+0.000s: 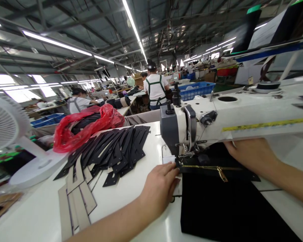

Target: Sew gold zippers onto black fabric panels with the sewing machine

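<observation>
The left hand (159, 185) presses flat on the black fabric panel (224, 208) just left of the gold zipper (207, 167) under the sewing machine (217, 117), the right hand (252, 154) steadying its far edge, so 2 even pressures should keep the seam straight.

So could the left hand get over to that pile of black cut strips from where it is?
Probably yes. The left hand rests at the black fabric's edge by the needle, and only bare white table lies between it and the black strips.

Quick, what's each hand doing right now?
Left hand: fingers spread flat, pressing the black fabric beside the zipper, gripping nothing.
Right hand: resting on the fabric under the machine; fingers hidden.
</observation>
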`<state>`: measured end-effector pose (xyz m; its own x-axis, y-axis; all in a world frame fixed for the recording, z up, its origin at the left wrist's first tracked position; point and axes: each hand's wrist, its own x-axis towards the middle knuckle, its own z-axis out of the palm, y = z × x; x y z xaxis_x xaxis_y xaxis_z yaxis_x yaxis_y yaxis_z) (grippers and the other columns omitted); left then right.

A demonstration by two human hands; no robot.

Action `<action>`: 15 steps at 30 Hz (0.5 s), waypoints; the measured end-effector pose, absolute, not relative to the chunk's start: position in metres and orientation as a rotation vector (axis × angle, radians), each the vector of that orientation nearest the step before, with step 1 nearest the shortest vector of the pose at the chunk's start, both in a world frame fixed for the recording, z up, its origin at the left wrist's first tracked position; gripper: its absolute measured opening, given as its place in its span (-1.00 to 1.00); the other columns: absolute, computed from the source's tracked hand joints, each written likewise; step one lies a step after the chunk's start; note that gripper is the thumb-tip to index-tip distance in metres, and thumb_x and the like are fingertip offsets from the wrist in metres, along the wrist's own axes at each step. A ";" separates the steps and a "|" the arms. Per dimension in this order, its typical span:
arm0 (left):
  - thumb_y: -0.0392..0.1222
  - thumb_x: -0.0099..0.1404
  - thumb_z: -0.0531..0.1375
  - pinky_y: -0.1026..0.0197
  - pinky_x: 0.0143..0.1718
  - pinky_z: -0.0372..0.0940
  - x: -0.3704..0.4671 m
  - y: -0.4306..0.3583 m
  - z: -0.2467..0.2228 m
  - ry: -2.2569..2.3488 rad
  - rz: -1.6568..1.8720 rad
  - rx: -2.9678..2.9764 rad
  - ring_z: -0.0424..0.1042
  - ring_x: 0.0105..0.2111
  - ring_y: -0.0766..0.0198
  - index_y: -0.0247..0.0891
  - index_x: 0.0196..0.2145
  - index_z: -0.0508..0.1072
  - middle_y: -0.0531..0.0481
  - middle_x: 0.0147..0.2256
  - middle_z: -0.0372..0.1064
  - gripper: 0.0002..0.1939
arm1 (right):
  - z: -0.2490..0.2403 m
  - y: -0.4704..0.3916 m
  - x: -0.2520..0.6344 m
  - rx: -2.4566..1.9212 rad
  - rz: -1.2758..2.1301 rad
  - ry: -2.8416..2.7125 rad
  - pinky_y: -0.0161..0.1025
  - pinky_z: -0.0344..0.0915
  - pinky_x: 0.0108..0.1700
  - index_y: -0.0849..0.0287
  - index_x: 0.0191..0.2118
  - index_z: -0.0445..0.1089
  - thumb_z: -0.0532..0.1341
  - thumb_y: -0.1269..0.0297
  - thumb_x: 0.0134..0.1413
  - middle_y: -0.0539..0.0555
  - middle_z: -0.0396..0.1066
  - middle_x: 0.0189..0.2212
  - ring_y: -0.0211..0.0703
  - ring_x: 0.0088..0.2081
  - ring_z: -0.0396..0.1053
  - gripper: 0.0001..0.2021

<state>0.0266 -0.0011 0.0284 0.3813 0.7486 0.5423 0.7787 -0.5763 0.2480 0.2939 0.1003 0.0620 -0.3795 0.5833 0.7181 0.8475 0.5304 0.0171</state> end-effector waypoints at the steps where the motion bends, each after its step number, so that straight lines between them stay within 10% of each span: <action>1: -0.33 0.30 0.08 0.03 -0.11 0.35 0.023 0.004 0.026 -1.383 -0.924 -2.567 0.43 -0.14 0.10 -0.29 -0.18 0.43 -0.16 -0.13 0.43 -0.82 | 0.060 0.091 0.290 -1.089 -0.494 -2.190 -0.12 0.28 -0.20 0.28 -0.34 0.41 0.00 0.21 0.25 0.12 0.38 -0.37 -0.14 -0.28 0.35 -0.68; 15: -0.37 0.29 0.05 -0.01 -0.11 0.33 0.040 0.010 0.022 -1.413 -0.626 -2.440 0.43 -0.20 0.11 -0.33 -0.20 0.42 -0.21 -0.16 0.41 -0.82 | 0.023 0.058 0.222 -0.788 -0.194 -2.495 0.04 0.32 -0.14 0.29 -0.12 0.38 0.01 0.46 0.15 0.25 0.40 -0.14 0.06 -0.12 0.34 -0.74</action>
